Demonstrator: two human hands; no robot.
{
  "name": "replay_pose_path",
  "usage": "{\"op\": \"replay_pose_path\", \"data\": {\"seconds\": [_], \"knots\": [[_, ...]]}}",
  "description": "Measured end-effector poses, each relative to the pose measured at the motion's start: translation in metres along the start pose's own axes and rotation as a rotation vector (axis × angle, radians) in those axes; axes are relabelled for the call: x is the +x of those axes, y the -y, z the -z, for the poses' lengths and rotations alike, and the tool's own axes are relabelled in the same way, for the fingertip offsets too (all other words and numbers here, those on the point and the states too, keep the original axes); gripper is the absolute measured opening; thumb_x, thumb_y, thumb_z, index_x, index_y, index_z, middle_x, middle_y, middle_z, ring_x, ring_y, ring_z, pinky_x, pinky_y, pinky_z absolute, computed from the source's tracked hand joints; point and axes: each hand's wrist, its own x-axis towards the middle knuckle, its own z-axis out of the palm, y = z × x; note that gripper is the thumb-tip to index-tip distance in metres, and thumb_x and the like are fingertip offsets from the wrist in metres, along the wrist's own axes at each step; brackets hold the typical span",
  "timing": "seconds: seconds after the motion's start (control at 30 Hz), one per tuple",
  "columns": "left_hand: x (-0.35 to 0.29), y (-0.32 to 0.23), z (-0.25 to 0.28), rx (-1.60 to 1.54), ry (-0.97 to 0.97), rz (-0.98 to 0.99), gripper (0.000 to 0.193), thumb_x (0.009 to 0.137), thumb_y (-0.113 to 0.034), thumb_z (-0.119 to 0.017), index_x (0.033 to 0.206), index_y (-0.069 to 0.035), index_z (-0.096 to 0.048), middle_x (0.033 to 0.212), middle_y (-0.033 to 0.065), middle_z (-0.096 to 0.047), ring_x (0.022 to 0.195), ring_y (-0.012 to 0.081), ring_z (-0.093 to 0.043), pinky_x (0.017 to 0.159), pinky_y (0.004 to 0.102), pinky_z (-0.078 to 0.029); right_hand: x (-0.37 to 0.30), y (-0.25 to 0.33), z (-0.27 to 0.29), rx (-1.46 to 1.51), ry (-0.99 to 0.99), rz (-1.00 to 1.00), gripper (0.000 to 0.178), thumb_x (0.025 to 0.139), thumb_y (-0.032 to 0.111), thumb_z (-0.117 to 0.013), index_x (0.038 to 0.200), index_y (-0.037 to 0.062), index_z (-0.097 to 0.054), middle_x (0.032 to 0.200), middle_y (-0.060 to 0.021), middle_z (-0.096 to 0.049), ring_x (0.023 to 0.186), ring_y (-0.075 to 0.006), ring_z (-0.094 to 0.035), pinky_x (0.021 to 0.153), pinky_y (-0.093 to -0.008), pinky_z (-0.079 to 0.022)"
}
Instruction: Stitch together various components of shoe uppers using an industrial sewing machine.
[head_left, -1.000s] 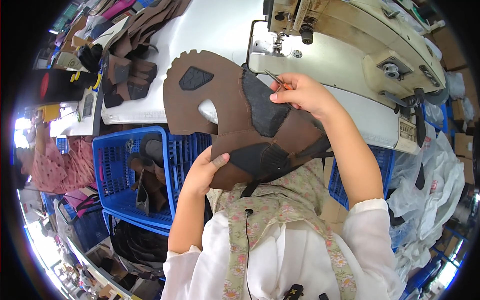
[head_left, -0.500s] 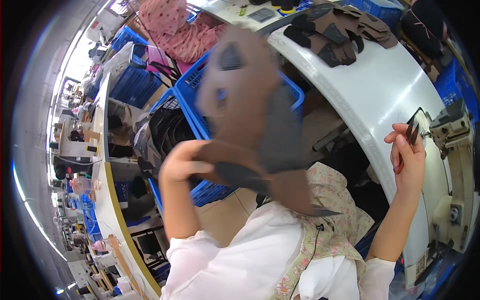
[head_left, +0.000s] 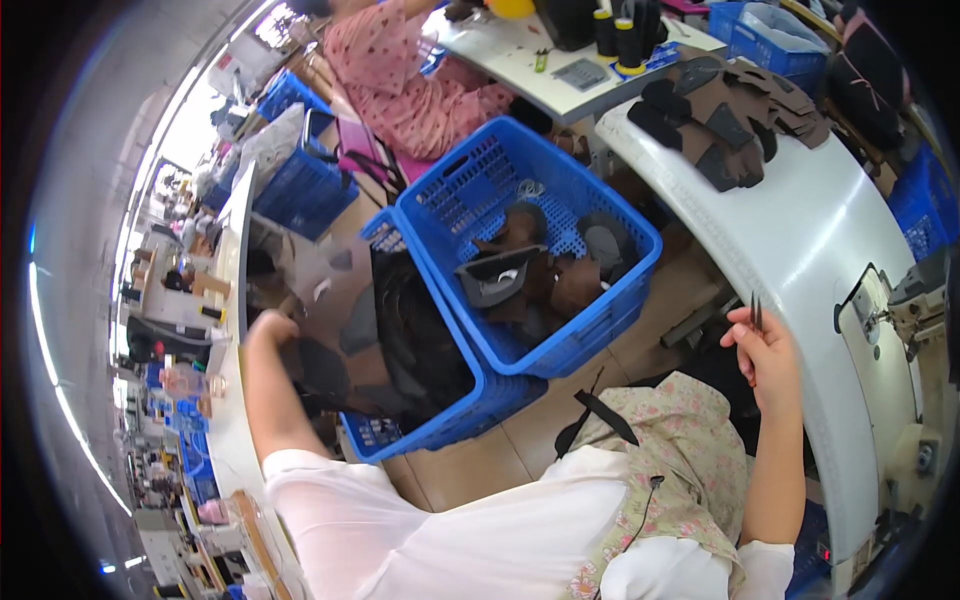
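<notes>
My left hand point(head_left: 268, 330) is stretched out to the left, closed at the edge of a floppy brown piece with dark grey patches point(head_left: 361, 325). That piece lies over the left blue basket point(head_left: 440, 440), against a pile of black pieces point(head_left: 420, 330). Some of its outline is blurred, and the fingertips are partly hidden. On the right, my right hand point(head_left: 768, 362) is closed round small dark thread snips point(head_left: 756, 312), their pointed blades sticking up above the fingers. It hovers beside the white table's near edge.
A second blue basket point(head_left: 630, 290) holds several brown and grey pieces. More of them lie heaped point(head_left: 725, 125) on the white sewing table point(head_left: 790, 230), with a sewing machine point(head_left: 920, 300) at its right. A person in pink clothing point(head_left: 400, 90) sits beyond the baskets.
My left hand has carried the brown and grey piece leftward and down from in front of me to the left basket. My right hand, still with the snips, has shifted slightly left and down.
</notes>
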Motion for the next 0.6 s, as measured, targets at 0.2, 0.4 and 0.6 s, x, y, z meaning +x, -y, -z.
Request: {"op": "replay_pose_path", "data": {"seconds": [0.2,0.4,0.6], "knots": [[0.015,-0.091,-0.119,-0.107,-0.05,0.28,0.074,0.082,-0.04,-0.052,0.152,-0.023,-0.033,0.16,0.0049,-0.025,0.147,0.0286,-0.019,0.115,0.0636,-0.016,-0.003,-0.016,0.017,-0.041,-0.069,-0.09,0.021,0.09,0.011,-0.064,0.108,0.0002,-0.064,0.083,-0.0092,-0.068,0.052,-0.0049,-0.045,0.048,-0.0192,-0.036],[0.016,-0.158,-0.089,-0.049,-0.443,0.16,0.082,0.077,-0.013,-0.063,0.152,-0.017,-0.03,0.161,0.0101,-0.02,0.149,0.0298,-0.017,0.113,0.065,-0.019,-0.006,-0.024,0.043,-0.118,-0.164,-0.129,0.02,0.092,0.013,-0.063,0.109,0.0021,-0.064,0.086,-0.0037,-0.067,0.069,-0.0051,-0.057,0.054,-0.0195,-0.041],[-0.069,-0.453,0.03,-0.379,-0.815,-1.078,0.071,0.069,-0.009,-0.071,0.136,-0.008,-0.051,0.145,0.0222,-0.041,0.135,0.041,-0.037,0.112,0.0501,-0.029,-0.019,-0.013,0.078,-0.131,-0.302,-0.041,0.019,0.094,0.009,-0.061,0.111,0.0003,-0.064,0.088,-0.001,-0.066,0.075,-0.0044,-0.058,0.061,-0.0196,-0.044]]}}
